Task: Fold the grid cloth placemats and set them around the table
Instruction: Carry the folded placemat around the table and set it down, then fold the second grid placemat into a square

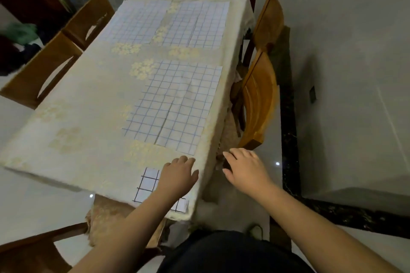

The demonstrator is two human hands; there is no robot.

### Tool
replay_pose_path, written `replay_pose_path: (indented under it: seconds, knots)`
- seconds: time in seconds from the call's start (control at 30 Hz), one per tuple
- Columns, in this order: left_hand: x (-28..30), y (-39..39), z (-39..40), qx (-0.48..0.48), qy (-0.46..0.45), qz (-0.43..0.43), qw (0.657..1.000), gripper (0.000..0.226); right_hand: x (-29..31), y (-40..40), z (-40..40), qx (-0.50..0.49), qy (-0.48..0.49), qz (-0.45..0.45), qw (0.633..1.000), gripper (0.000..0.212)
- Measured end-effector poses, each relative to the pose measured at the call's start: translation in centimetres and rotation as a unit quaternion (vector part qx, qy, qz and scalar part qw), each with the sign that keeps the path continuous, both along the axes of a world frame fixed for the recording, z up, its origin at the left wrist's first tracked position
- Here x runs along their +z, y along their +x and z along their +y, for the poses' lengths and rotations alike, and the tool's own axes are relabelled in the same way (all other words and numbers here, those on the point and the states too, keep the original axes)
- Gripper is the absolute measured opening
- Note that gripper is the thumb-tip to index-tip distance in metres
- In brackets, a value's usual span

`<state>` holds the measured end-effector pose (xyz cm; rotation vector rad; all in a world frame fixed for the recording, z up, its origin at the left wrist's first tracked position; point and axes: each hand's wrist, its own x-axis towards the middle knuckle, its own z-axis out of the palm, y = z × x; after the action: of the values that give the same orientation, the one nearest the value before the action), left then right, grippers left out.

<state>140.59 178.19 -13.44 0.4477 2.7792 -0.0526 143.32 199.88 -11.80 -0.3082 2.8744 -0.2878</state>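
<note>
Nearest placemat (148, 184) sits at the bench's near edge, close to the right corner, half under my left hand (177, 176). Three more already laid out: one mid-right (173, 104), two at the far end (139, 22) (199, 25). Looks like the placing step, squaring this last one. Left hand flat, fingers straight, pressing the mat. Right hand (244, 167) relaxed and spread, holding nothing, off the bench (88, 95) edge by the chair (257, 99); may be brushing the tablecloth overhang, hard to tell. Next: align mat to edge, smooth it.
</note>
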Motion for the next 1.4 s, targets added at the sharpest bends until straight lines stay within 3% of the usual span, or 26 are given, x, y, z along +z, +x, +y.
replay_pose_path:
  seconds: [0.33, 0.67, 1.1, 1.4]
  knots:
    - [2.1, 1.4, 7.0, 0.048, 0.002, 0.009, 0.999, 0.047, 2.4, -1.2, 5.5, 0.067, -0.012, -0.002, 0.998, 0.049]
    - [1.5, -1.4, 5.0, 0.129, 0.009, 0.002, 0.992, 0.047, 3.7, -7.4, 3.0, 0.132, -0.012, 0.001, 0.991, 0.049]
    - [-3.4, -9.6, 1.5, 0.284, 0.123, -0.043, 0.95, 0.049, 3.8, -20.5, 2.5, 0.216, 0.037, -0.022, 0.975, 0.048]
    - [-3.9, -12.1, 0.9, 0.32, 0.111, -0.028, 0.94, 0.049, 2.4, -25.9, 2.2, 0.255, 0.049, -0.049, 0.964, 0.06]
